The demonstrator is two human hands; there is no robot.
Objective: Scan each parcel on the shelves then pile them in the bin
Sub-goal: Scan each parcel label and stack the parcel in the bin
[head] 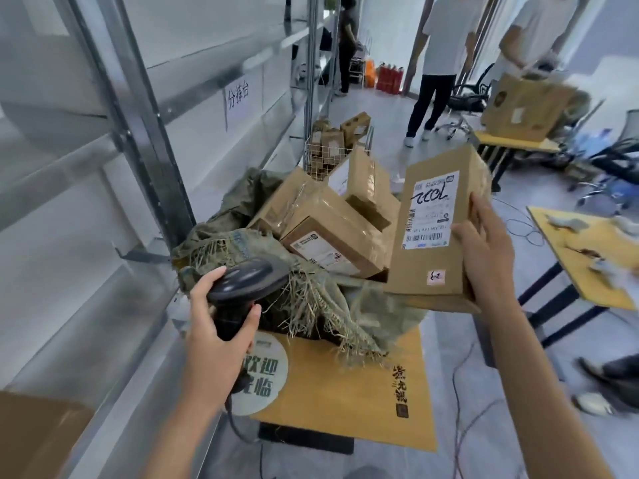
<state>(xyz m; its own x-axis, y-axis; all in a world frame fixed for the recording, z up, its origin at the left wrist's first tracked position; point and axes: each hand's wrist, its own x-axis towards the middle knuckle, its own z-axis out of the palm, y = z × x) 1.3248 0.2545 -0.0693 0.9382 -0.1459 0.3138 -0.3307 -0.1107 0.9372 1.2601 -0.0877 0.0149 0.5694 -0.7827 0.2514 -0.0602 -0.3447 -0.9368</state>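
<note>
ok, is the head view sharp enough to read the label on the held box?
Head view: the white label on the brown cardboard box shows its handwriting, but the fine print is smeared; the shelf frame and right-edge tables blur; wide-angle bending at the edges.

parcels in sack, shelves left

Shelf sign "分拣台"; yellow table sticker "欢迎光临".

The small print on the held box's label is too blurred to read. The woven sack hides the bin beneath it. The top edge cuts off the bystanders above the chest.
</note>
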